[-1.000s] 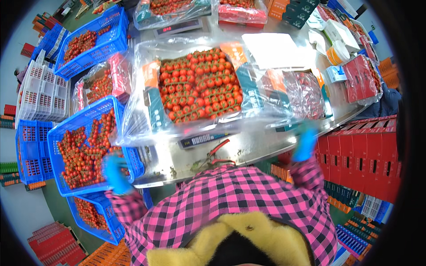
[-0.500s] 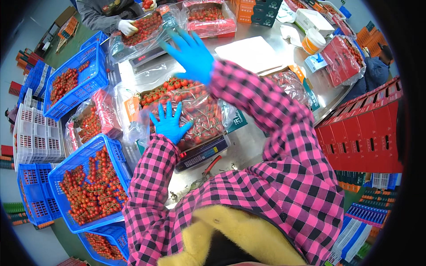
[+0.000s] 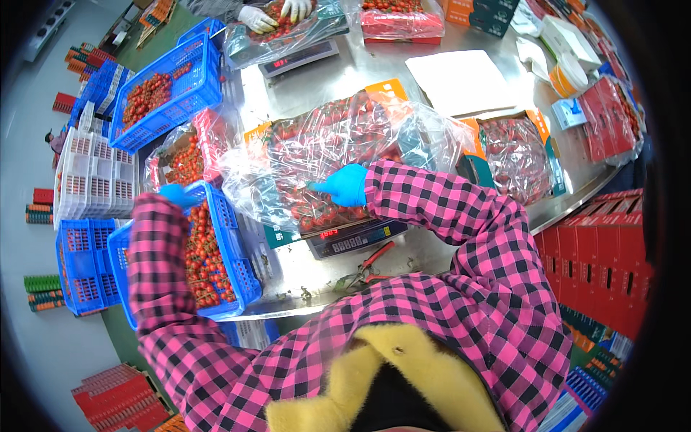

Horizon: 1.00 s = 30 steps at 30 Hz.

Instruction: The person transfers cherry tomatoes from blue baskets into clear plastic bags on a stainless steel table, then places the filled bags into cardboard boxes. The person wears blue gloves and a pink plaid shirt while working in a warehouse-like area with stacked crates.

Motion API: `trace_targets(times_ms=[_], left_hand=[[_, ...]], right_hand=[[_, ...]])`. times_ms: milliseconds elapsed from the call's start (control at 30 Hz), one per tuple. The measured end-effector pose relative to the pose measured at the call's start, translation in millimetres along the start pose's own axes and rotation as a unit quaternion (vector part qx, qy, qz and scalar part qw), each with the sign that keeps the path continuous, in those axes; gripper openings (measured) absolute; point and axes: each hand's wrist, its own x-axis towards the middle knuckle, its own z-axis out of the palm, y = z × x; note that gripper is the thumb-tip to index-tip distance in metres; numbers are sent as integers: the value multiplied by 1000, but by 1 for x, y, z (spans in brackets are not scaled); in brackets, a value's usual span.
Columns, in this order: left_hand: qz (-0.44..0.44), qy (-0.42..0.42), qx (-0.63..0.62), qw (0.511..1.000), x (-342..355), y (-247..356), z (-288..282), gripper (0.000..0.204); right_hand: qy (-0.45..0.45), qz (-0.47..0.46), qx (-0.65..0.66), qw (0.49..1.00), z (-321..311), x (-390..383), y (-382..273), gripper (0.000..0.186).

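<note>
My left hand (image 3: 176, 194), in a blue glove, is at the far rim of the near blue crate (image 3: 241, 248) of cherry tomatoes (image 3: 205, 266). My sleeve hides most of its fingers. My right hand (image 3: 347, 186), also blue-gloved, rests on the clear plastic film (image 3: 432, 133) over a carton of cherry tomatoes (image 3: 324, 137), its index finger stretched out to the left and the others partly curled. This carton, green and orange at its edges, sits on a digital scale (image 3: 356, 241) with a lit red display.
Red-handled shears (image 3: 376, 259) and stem scraps lie on the metal table (image 3: 288, 281) before me. Another filmed carton (image 3: 515, 155) stands at right, near a white sheet (image 3: 461, 81). Across the table, a co-worker's white-gloved hands (image 3: 277, 16) are over a carton. Red cartons (image 3: 594, 259) are stacked at right.
My left hand has moved from the carton to the crate at left. My right hand has come down from above onto the film, which now covers the tomatoes. The view has shifted.
</note>
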Motion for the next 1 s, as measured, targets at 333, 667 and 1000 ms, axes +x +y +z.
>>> trace_targets(times_ms=[333, 667, 1000], left_hand=[[535, 168, -100, 822, 149, 257, 15, 53], [556, 374, -38, 742, 140, 294, 54, 39], [553, 352, -148, 740, 146, 269, 74, 28]], right_hand=[[290, 158, 138, 934, -22, -95, 1, 26], [574, 357, -6, 737, 21, -55, 43, 42], [310, 232, 3, 922, 15, -104, 31, 28]])
